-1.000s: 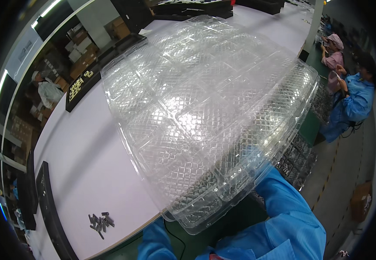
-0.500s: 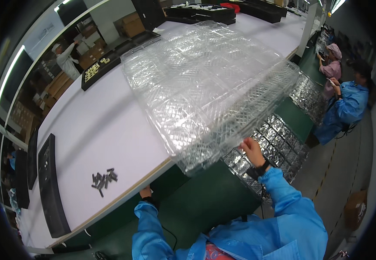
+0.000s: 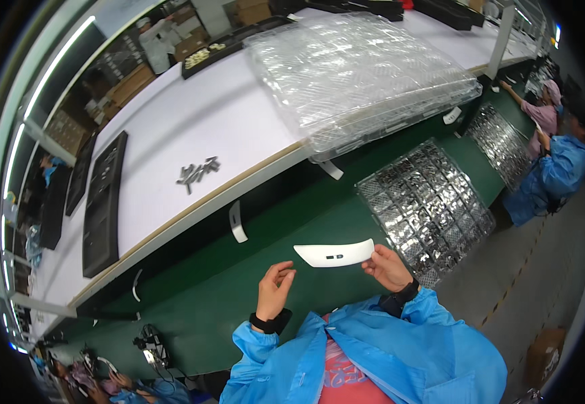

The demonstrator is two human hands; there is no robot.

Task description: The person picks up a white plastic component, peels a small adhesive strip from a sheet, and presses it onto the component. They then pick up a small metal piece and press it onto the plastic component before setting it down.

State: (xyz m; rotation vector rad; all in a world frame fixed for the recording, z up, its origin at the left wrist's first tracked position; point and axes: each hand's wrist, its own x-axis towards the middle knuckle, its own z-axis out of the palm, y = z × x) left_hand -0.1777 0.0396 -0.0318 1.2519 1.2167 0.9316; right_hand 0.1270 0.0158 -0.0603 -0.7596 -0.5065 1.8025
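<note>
A curved white plastic piece (image 3: 349, 254) with small dark slots in its middle is held up over the green bench (image 3: 292, 229). My right hand (image 3: 388, 269) pinches its right end between thumb and fingers. My left hand (image 3: 274, 291) is just short of its left end, thumb and fingers apart, touching nothing. To the right lies a clear compartment tray (image 3: 434, 209) with shiny cells. Similar white pieces stand along the shelf edge, one (image 3: 238, 222) left of centre and another (image 3: 331, 170) below the stacked clear trays (image 3: 366, 74).
The raised white shelf (image 3: 164, 135) bears a pile of small grey parts (image 3: 199, 172) and long black trays (image 3: 106, 202). Its front edge runs across ahead of me. A device with cables (image 3: 154, 350) lies at lower left. Co-workers sit at right (image 3: 555, 168) and lower left.
My right hand has left the stacked clear trays, which now lie further back on the shelf. My left hand has come out from under the shelf edge. The white piece is now in my right hand.
</note>
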